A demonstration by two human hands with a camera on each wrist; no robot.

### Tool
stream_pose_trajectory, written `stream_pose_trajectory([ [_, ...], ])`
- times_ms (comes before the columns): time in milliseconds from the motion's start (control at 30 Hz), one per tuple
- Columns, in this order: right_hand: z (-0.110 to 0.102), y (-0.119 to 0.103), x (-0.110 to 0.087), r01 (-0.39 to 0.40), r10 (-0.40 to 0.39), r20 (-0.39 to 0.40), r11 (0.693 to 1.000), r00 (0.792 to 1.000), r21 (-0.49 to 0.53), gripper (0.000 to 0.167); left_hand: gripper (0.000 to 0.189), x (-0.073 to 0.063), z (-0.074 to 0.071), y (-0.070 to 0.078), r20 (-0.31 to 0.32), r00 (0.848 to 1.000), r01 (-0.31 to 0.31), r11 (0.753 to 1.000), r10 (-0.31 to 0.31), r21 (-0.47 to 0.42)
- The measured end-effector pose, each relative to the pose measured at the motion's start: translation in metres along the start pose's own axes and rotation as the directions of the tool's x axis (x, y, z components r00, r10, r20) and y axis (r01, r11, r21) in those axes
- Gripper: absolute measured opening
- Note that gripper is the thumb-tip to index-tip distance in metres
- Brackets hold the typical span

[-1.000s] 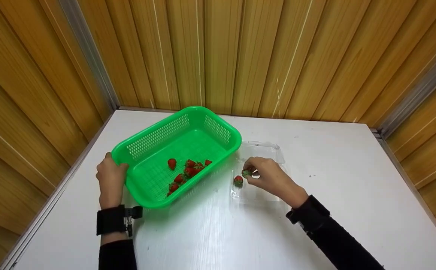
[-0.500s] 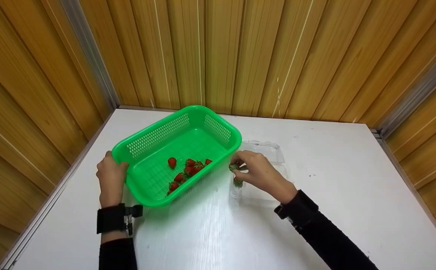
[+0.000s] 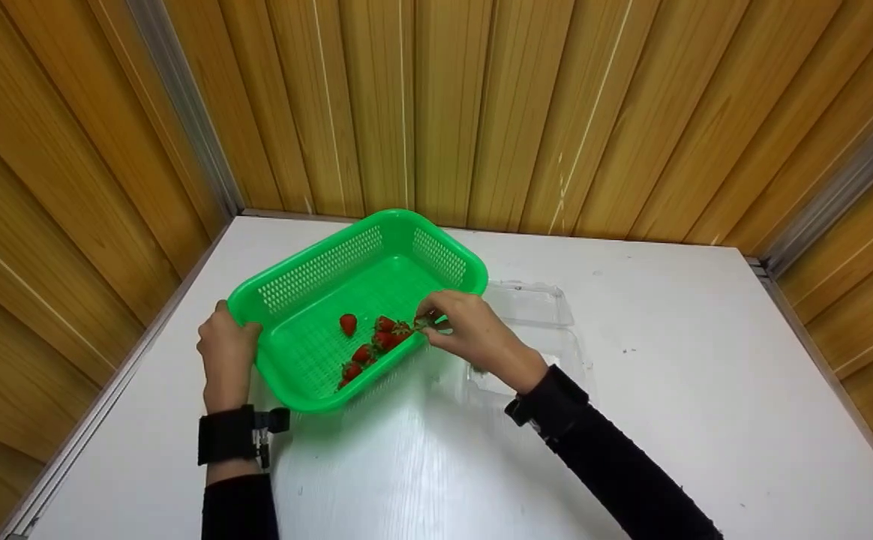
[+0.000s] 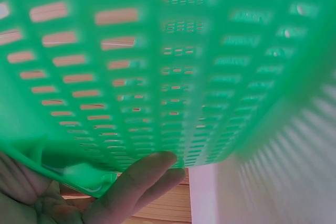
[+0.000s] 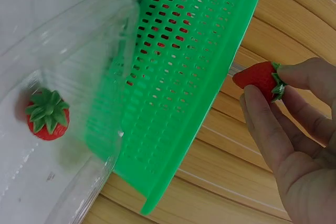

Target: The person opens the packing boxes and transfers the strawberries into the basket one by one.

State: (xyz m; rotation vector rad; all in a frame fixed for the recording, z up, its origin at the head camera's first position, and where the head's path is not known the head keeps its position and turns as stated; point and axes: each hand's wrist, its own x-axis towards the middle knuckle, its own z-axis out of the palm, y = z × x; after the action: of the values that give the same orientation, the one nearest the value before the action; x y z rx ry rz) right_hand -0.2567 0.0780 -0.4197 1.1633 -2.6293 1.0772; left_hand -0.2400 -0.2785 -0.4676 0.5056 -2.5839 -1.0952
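In the head view, a green plastic basket [image 3: 376,285] holds several red strawberries [image 3: 384,340], mostly along its near side. My left hand [image 3: 228,352] grips the basket's left end; its fingers lie against the perforated wall [image 4: 173,72] in the left wrist view. My right hand [image 3: 474,334] is at the basket's near right rim. Between its thumb and fingers it pinches a strawberry [image 5: 256,80] by the leafy end, tip pointing away from the palm. Another strawberry [image 5: 48,116] sits leaves up in a clear plastic box, seen in the right wrist view.
The clear box [image 3: 534,304] lies with its lid folded back, right of the basket and partly behind my right forearm. Both stand on a white table [image 3: 676,390]. Wood-patterned panels [image 3: 444,112] close off the back and sides.
My right hand has moved left from over the clear box to the basket's rim, carrying the strawberry. My left hand and the basket stay nearly in place.
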Motion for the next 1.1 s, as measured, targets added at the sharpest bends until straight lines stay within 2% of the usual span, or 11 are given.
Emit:
stream_pose_trajectory([
  [400, 0.018, -0.009, 0.027, 0.067, -0.066, 0.019, 0.997, 0.998, -0.028, 0.015, 0.04, 0.0, 0.0, 0.001, -0.013, 1.0, -0.004, 1.0, 0.004, -0.001],
  [867, 0.031, -0.011, 0.038, 0.046, -0.045, 0.045, 0.999, 0.998, -0.013, 0.014, 0.033, 0.0, 0.0, 0.0, -0.007, 1.0, 0.01, 1.0, -0.01, -0.003],
  [1100, 0.033, -0.016, 0.041, 0.07, -0.07, 0.029, 0.998, 0.997, -0.001, 0.014, 0.054, 0.002, 0.0, 0.002, 0.01, 0.999, 0.035, 0.999, -0.035, -0.005],
])
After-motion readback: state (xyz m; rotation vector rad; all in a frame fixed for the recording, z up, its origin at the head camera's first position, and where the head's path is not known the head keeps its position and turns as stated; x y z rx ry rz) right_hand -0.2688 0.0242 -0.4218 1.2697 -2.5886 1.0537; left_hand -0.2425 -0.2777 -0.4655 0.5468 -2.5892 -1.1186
